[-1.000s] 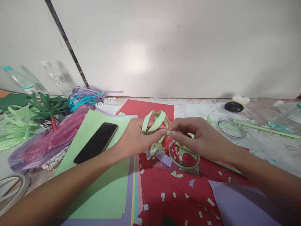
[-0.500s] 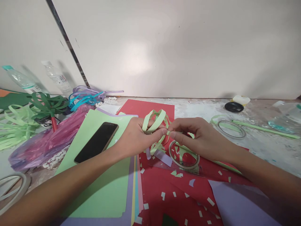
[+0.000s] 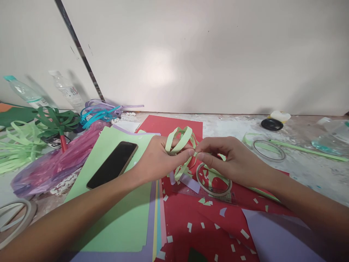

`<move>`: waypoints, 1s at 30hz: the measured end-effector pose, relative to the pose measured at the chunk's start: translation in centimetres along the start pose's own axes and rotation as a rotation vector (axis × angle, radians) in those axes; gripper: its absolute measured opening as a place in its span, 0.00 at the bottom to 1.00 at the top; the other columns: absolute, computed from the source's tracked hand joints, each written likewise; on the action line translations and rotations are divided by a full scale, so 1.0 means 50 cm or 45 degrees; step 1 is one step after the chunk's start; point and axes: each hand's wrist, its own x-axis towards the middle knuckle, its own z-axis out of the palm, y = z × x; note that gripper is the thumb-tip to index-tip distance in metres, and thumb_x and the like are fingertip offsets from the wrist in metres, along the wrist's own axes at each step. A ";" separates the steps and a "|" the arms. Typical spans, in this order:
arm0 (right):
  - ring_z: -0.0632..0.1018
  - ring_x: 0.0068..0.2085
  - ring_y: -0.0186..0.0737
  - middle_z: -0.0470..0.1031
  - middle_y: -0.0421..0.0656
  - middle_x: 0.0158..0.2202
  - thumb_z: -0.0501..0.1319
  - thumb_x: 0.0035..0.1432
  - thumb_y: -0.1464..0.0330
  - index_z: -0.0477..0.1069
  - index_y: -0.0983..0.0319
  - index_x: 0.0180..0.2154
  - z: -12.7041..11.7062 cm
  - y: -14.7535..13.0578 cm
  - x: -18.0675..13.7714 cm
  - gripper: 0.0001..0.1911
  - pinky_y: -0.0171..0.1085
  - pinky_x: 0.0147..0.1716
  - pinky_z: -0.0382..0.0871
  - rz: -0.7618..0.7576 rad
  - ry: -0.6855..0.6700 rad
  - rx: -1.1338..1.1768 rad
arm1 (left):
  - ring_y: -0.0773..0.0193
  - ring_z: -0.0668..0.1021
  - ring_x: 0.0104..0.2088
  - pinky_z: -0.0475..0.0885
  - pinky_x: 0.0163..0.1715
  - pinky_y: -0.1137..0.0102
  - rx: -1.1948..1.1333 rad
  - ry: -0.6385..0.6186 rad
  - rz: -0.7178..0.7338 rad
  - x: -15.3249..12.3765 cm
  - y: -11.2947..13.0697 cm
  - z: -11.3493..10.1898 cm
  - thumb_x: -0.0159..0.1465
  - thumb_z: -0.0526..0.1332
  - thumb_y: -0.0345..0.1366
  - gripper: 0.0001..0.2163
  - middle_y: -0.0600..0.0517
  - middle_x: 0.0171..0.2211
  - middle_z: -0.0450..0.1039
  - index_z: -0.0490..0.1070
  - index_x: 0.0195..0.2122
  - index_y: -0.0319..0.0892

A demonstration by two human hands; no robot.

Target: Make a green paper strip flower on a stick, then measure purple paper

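Note:
Loops of light green paper strip stand up from my left hand, whose thumb and fingers pinch them together at the base. My right hand meets it from the right, thumb and forefinger closed on the end of the same strips. The fingertips of both hands nearly touch, and the small bit between them is mostly hidden. Just below my right hand, a tape roll lies on red paper, with lilac paper strips beside it.
A black phone rests on a stack of coloured sheets at left. Behind it are a pink plastic bag, paper-strip flowers and bottles. Another tape roll and a black disc lie at right. Paper scraps dot the red sheet.
Hardly anything differs. Both hands keep their pinch on the green paper strips in the same place, and the whole view has shifted very slightly.

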 end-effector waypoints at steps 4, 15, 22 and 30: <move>0.67 0.26 0.33 0.73 0.40 0.27 0.55 0.64 0.63 0.73 0.59 0.33 0.000 0.000 0.001 0.12 0.34 0.26 0.62 0.004 0.005 0.012 | 0.74 0.55 0.19 0.51 0.17 0.73 -0.011 0.000 0.027 0.001 0.000 0.001 0.60 0.62 0.39 0.18 0.58 0.17 0.54 0.59 0.17 0.39; 0.68 0.27 0.32 0.73 0.38 0.27 0.55 0.64 0.64 0.73 0.58 0.32 0.005 0.003 0.000 0.11 0.33 0.25 0.63 -0.050 0.054 0.003 | 0.75 0.56 0.20 0.52 0.17 0.76 -0.032 -0.009 0.066 0.001 -0.004 0.000 0.61 0.61 0.37 0.16 0.59 0.18 0.53 0.61 0.19 0.38; 0.65 0.20 0.29 0.69 0.34 0.20 0.57 0.61 0.70 0.73 0.58 0.32 0.017 0.012 -0.002 0.07 0.32 0.19 0.58 -0.246 0.233 -0.197 | 0.75 0.60 0.20 0.55 0.18 0.78 -0.055 -0.022 0.027 0.003 0.000 0.000 0.62 0.60 0.36 0.09 0.58 0.19 0.59 0.72 0.26 0.38; 0.66 0.21 0.31 0.69 0.36 0.20 0.57 0.59 0.76 0.72 0.60 0.34 0.029 0.028 -0.003 0.08 0.33 0.21 0.58 -0.586 0.390 -0.537 | 0.75 0.62 0.20 0.58 0.19 0.78 -0.049 -0.004 -0.003 0.001 -0.001 0.002 0.60 0.61 0.34 0.05 0.58 0.19 0.62 0.75 0.30 0.39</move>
